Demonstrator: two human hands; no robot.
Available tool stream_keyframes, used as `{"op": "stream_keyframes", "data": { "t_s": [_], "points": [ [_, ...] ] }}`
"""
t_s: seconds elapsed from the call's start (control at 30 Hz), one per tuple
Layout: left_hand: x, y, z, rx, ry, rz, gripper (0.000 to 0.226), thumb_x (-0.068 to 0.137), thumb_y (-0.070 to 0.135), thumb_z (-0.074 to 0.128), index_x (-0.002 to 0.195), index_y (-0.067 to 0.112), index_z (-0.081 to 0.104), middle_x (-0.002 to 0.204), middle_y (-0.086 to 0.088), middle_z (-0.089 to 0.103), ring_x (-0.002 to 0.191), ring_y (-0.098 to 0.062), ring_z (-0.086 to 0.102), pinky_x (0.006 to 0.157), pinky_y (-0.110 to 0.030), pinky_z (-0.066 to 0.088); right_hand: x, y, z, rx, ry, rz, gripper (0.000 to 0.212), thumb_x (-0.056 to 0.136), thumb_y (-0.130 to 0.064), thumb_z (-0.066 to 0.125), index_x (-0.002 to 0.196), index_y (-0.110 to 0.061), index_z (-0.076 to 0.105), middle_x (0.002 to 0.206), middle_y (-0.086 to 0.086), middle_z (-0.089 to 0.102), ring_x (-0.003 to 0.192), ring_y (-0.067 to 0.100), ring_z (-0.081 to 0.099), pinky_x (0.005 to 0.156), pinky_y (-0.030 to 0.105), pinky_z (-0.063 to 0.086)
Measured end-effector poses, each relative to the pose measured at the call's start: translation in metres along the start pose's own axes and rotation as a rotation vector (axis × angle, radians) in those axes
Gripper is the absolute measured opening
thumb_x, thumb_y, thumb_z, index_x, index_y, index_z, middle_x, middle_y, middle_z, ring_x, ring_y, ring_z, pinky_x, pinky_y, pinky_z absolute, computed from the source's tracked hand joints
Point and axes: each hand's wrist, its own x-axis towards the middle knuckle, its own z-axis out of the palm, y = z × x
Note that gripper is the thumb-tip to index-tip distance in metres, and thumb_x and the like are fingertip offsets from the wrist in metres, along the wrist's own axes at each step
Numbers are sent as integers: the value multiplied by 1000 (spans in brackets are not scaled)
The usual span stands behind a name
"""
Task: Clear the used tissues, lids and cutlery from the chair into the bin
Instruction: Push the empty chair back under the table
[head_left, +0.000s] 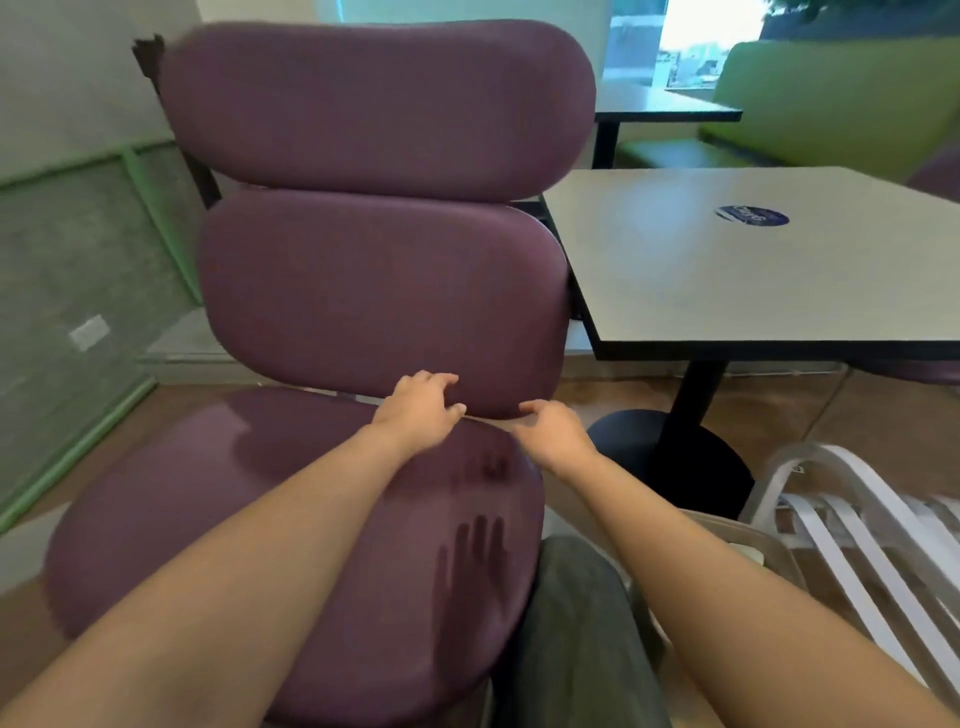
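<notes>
Chair: purple, padded, with a two-cushion back; its seat shows no tissues, lids or cutlery, only faint finger-shaped smudges on the right part.
Left hand: at the crease between seat and lower back cushion, fingers curled loosely against the cushion's lower edge; whether they hold anything cannot be told.
Right hand: just beside the left, at the same crease, fingers bent downward toward the gap; what they grip, if anything, cannot be told.
Thin pale strip: lies along the crease between the two hands; too small to identify.
Bin: pale rim visible low on the right, beside the person's leg and near the chair.
Counter: grey top right of the chair, carrying a blue round sticker.
</notes>
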Motion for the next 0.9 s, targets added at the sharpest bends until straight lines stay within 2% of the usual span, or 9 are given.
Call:
{"op": "stream_keyframes", "data": {
  "t_s": [0.3,0.47,0.67,0.9],
  "points": [
    [10,-41,-100,194,113,-9,61,96,49,47,150,24,30,151,-2,36,139,-26,31,109,-45,33,26,-130,-9,-241,-19,-223,58,93,-36,52,147,-20,39,152,6,39,139,29,35,115,46,30],
    [32,-59,-154,232,192,-3,64,96,49,47,151,22,27,153,-3,34,139,-27,30,109,-44,33,49,-199,-25,-321,32,-318,60,93,-37,51,149,-20,37,154,7,36,141,30,33,116,46,28],
    [86,-70,-216,243,326,62,62,98,46,46,151,20,28,152,-3,34,140,-26,30,109,-43,32,96,-266,-48,-356,98,-397,60,94,-37,51,149,-19,35,155,4,34,143,26,29,118,44,24],
    [165,-63,-296,225,419,108,59,98,43,46,150,21,29,152,-2,36,139,-25,30,110,-42,31,161,-345,-101,-389,191,-469,61,93,-36,53,149,-20,36,157,4,31,146,24,24,120,43,13]
  ]
}}
